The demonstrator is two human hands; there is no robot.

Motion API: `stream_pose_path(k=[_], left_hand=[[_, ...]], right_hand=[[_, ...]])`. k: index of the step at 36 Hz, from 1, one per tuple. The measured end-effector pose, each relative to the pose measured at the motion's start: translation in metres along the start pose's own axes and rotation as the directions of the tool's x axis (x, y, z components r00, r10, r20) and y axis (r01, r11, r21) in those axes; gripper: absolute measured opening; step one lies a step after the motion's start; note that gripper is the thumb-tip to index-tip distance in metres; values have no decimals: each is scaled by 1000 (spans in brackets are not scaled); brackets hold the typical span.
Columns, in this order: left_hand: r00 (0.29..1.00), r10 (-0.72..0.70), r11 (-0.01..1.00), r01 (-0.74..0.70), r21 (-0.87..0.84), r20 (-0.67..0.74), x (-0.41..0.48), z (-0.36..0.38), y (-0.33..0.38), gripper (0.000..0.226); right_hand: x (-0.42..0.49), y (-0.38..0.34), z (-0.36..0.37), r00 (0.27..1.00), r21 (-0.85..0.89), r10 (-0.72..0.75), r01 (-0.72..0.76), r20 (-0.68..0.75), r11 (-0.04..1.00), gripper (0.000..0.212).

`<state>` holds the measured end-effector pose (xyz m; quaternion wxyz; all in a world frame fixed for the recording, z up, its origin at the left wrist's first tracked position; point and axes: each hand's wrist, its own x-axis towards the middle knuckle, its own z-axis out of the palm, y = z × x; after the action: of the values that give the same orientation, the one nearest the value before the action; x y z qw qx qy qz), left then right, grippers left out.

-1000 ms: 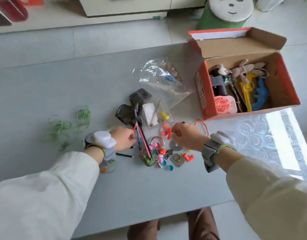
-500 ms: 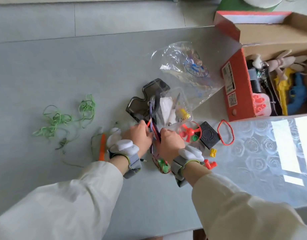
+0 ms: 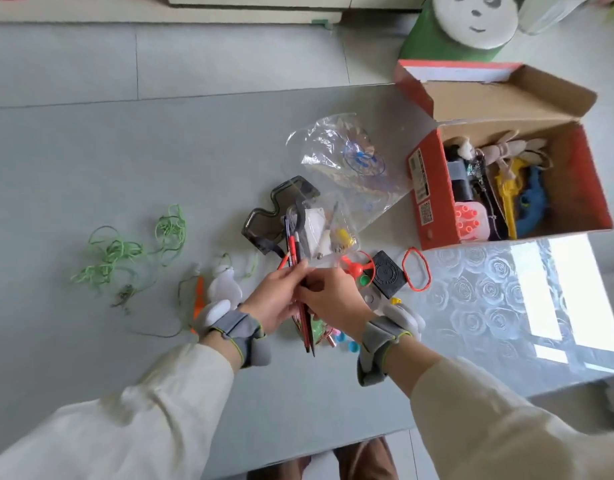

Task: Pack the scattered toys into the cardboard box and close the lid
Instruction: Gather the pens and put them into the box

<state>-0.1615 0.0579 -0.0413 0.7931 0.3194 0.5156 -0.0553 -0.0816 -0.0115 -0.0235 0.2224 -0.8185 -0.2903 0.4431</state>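
My left hand (image 3: pixel 274 299) and my right hand (image 3: pixel 329 296) meet at the table's middle, both closed around a bundle of pens and pencils (image 3: pixel 296 258) held above the toy pile. The red cardboard box (image 3: pixel 433 192) stands open at the right, lid flap up, with several toys inside, among them a yellow toy gun (image 3: pixel 506 192) and a blue one (image 3: pixel 534 199). Loose on the table lie a red propeller toy (image 3: pixel 355 268), a black square block (image 3: pixel 387 273), a red rubber band (image 3: pixel 416 268), small clear bags (image 3: pixel 333 233) and tiny coloured caps (image 3: pixel 347 342).
Tangled green string (image 3: pixel 125 254) lies at the left, with an orange stick (image 3: pixel 198 296) and a white toy (image 3: pixel 224 289) beside it. A dark plastic tray (image 3: pixel 274 216) and a large clear bag (image 3: pixel 347 161) sit behind the pile. A panda stool (image 3: pixel 471 22) stands on the floor beyond.
Both hands came together from separate spots in the pile and lifted the bundle of pens and pencils off the table. The camera view shifted.
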Motion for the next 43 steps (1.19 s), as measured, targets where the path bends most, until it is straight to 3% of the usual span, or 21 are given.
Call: stream_pose_path(k=[6,10,12,14,16,20,29,33,36,40,43], left_hand=[[992,103,994,-106,-41,-69,-3,-17,3,33],[985,128,981,-143,-130,-113,8,-36,10,33],[968,134,966,-175,-189,-211,15,-49,12,33],[955,133,959,-192,-208,-267,24,-63,12,31],[958,125,971,-172,-167,-259,27,-74,8,26],[966,128,984,-152,-95,-223,32,-81,-5,22],[954,170,984,-177,-5,-246,30,-61,-5,24],[953,183,983,-183,23,-240,26,-49,0,21],[944,239,970,-223,93,-230,22,-41,-5,26],[832,347,934,-266,239,-432,18,-45,1,41],[810,292,954,-280,102,-508,17,-66,5,39]], right_hand=[[0,-6,2,987,125,39,-59,156,990,16],[11,-6,9,979,96,35,-56,203,994,34],[27,2,16,996,-14,50,-49,77,999,42],[50,15,24,998,-271,63,-66,-20,960,33],[67,24,34,993,-422,119,-109,-4,900,28],[79,27,52,993,-495,119,-94,20,864,24],[53,15,38,999,-383,44,-48,-19,923,24],[21,-4,27,995,-259,16,10,98,966,26],[2,-14,33,974,-257,-70,126,217,958,25],[0,-25,42,958,-208,-96,156,272,966,34],[22,-17,48,992,-213,-31,57,126,975,38]])
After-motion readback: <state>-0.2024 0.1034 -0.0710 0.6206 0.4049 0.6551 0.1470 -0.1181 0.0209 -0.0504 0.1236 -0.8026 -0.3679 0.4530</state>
